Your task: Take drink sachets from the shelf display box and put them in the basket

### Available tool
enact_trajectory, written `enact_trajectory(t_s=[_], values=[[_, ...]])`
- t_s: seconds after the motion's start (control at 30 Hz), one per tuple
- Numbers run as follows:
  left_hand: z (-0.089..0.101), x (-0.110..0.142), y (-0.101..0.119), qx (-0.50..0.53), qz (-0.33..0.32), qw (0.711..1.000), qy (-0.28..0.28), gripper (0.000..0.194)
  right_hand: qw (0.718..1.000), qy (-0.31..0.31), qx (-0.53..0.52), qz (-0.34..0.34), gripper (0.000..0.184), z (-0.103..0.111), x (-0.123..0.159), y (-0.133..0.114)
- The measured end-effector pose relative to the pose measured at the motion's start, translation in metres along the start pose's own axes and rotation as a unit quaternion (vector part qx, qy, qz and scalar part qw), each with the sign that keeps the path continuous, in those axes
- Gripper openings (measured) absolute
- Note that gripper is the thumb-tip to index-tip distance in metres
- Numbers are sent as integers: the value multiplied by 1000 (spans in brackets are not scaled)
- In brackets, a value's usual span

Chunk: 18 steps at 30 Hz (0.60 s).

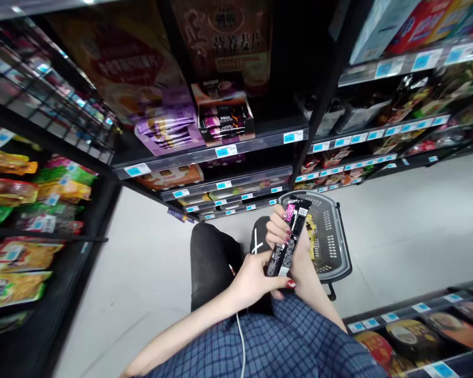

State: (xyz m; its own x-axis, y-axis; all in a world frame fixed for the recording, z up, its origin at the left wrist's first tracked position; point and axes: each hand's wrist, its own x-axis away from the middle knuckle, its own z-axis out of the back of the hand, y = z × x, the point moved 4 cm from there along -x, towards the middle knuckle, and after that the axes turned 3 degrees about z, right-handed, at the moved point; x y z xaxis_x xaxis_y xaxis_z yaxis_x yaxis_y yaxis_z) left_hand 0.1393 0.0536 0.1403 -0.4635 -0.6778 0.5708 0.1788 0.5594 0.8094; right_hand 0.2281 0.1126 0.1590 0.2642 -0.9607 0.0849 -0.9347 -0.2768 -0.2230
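A long black sachet with a pink patch, white print and a barcode is held slantwise in front of my body. My right hand wraps around its upper half from behind, fingertips with red nails lying over its left edge. At the lower end, my left hand grips it with the thumb stretched across below. On the shelf ahead, an open display box contains similar black and pink sachets. Beside that stands a purple box of purple packets.
A grey shopping basket with yellow packets inside is on the floor at my right knee. Shelves of bagged goods stand at the left. A low shelf with round-lidded tubs is at the lower right.
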Motion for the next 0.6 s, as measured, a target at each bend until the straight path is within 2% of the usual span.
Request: enact_trajectory(t_s=[0.13, 0.23, 0.27, 0.33, 0.4, 0.43, 0.47, 0.53, 0.6], values=[[8, 1, 0, 14, -31, 999, 1, 32, 999, -9, 45, -6, 22, 0, -10, 9], [13, -1, -2, 136, -46, 987, -67, 31, 992, -27, 121, 22, 26, 11, -13, 10], [14, -2, -3, 206, -44, 972, -109, 31, 986, -39, 160, 31, 28, 15, -12, 10], [15, -4, -5, 334, -29, 921, -199, 30, 962, -56, 263, 39, 33, 25, -10, 10], [16, -6, -7, 394, -12, 885, -250, 32, 924, -35, 377, 55, 34, 34, -9, 8], [16, -8, -9, 389, -4, 887, -248, 33, 902, -10, 426, 68, 32, 36, -9, 6], [17, -10, -11, 363, 0, 904, -226, 35, 881, 17, 465, 80, 28, 37, -8, 4], [20, -15, -13, 265, -7, 955, -131, 38, 842, 58, 527, 98, 26, 33, -8, 0], [21, -17, -10, 165, -17, 985, -57, 40, 809, 75, 574, 105, 24, 27, -8, -4]])
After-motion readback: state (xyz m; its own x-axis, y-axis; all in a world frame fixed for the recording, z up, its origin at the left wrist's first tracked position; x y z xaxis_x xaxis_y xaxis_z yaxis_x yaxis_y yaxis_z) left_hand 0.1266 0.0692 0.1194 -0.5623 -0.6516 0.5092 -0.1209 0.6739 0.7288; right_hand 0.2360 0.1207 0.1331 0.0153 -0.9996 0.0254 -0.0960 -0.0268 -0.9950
